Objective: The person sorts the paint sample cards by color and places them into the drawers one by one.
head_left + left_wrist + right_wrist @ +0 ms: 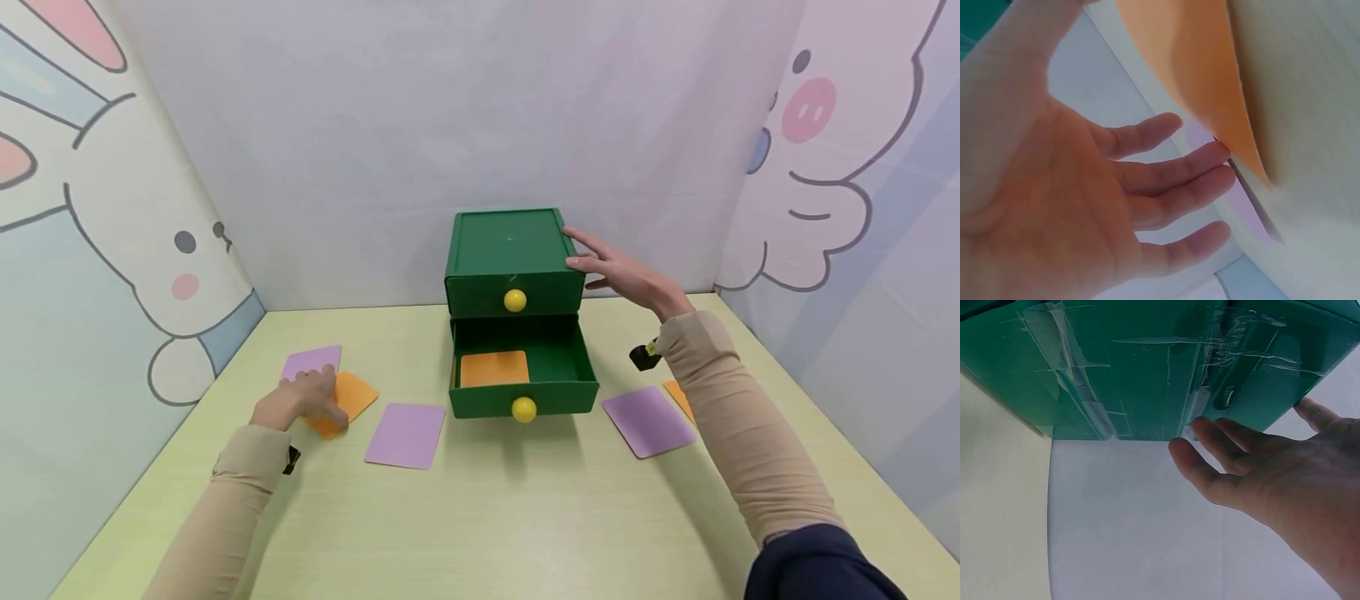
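Observation:
On the left of the table, my left hand [309, 397] spans an orange card [357, 393], gripping it by its edges between thumb and fingertips. In the left wrist view that orange card [1200, 69] looks bowed, one edge raised off the table. Under and behind the fingers lies a purple card [318, 357]. My right hand [626, 275] rests its spread fingers on the right side of the green drawer unit [510, 242]. In the right wrist view, clear tape [1072, 369] runs over its side. The lower drawer [558, 354] is pulled out, with an orange card [493, 368] inside.
One purple card [406, 436] lies left of the drawer unit, another purple card [648, 422] to its right. Part of an orange card [679, 400] shows beside my right sleeve. The upper drawer, with a yellow knob [515, 301], is closed. A pale wall [360, 167] stands behind.

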The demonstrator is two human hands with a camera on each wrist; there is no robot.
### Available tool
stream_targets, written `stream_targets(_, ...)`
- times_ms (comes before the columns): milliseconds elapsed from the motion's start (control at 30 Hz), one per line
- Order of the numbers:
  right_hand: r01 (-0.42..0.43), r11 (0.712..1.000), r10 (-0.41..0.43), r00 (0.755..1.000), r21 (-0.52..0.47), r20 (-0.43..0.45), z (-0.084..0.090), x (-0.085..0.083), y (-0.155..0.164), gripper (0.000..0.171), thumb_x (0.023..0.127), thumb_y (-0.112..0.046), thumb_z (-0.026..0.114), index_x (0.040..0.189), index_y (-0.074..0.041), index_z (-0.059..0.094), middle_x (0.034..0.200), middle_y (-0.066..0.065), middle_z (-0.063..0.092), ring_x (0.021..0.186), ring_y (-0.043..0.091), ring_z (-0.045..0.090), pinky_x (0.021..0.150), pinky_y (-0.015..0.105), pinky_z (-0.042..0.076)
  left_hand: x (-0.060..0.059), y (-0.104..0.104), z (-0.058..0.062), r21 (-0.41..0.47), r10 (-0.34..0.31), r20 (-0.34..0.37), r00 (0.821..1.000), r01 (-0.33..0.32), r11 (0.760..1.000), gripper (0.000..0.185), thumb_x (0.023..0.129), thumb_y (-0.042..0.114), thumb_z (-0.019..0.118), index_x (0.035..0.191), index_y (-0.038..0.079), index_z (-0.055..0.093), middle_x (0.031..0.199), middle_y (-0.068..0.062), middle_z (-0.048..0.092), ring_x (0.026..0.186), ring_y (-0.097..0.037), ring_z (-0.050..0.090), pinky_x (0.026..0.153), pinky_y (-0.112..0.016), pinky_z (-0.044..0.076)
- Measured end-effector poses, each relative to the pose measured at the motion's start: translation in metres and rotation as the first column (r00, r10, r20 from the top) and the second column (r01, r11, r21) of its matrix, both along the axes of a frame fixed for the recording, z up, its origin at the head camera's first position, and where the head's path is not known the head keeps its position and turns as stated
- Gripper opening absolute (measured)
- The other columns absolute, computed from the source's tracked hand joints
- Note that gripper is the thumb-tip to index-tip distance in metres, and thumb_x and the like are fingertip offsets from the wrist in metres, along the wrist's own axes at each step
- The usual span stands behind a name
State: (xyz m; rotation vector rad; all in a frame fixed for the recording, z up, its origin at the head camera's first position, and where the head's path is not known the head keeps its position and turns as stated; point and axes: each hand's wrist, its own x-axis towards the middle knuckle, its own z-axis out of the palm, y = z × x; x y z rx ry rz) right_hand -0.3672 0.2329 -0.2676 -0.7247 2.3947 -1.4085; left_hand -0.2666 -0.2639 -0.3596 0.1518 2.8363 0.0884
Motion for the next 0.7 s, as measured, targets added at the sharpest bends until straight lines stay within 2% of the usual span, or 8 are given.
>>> stream_targets(167, 0.002, 1.000, -0.002, 1.000, 0.005, 0.000, 0.000, 0.000, 0.000, 0.069, 0.099, -0.046, 0.046, 0.154, -0.041, 0.005, 0.164, -0.005, -0.002, 0.152, 0.028, 0.006, 0.113, 0.062, 0.028, -0.002, -0.005, 0.000, 0.036, -0.005, -0.002, 1.000, 0.005, 0.999, 0.063, 0.065, 0.041, 0.076, 0.100, 0.001, 0.043, 0.087, -0.013, 0.051, 0.082, -0.030, 0.049, 0.071, -0.046, 0.042)
stream_targets(333, 0.004, 1.000, -0.004, 1.000, 0.001, 0.004, 0.001, -0.001, 0.001, 0.069, 0.099, -0.045, 0.046, 0.154, -0.041, 0.005, 0.164, -0.005, -0.003, 0.152, 0.028, 0.006, 0.113, 0.062, 0.028, -0.006, -0.007, 0.007, 0.122, -0.049, -0.020, 0.999, 0.051, 0.991, 0.063, 0.066, 0.037, 0.076, 0.103, -0.002, 0.043, 0.082, -0.009, 0.048, 0.075, -0.023, 0.048, 0.062, -0.031, 0.039)
stream_targets(500, 0.006, 1.000, -0.006, 1.000, 0.002, 0.007, 0.001, 0.000, 0.001, 0.069, 0.099, -0.046, 0.047, 0.154, -0.042, 0.005, 0.164, -0.005, -0.003, 0.152, 0.028, 0.006, 0.113, 0.062, 0.028, -0.009, -0.006, 0.015, 0.236, -0.121, -0.050, 0.991, 0.130, 0.963, 0.064, 0.069, 0.032, 0.076, 0.110, -0.005, 0.044, 0.086, -0.008, 0.051, 0.076, -0.019, 0.047, 0.065, -0.026, 0.040)
stream_targets(700, 0.007, 1.000, -0.007, 1.000, 0.007, 0.006, 0.001, 0.000, 0.000, 0.069, 0.099, -0.046, 0.047, 0.154, -0.042, 0.005, 0.164, -0.005, -0.003, 0.152, 0.027, 0.005, 0.113, 0.061, 0.028, -0.009, 0.006, 0.028, 0.283, -0.174, -0.090, 0.981, 0.193, 0.940, 0.064, 0.069, 0.033, 0.076, 0.114, -0.001, 0.046, 0.103, -0.015, 0.058, 0.084, -0.020, 0.054, 0.071, -0.029, 0.045)
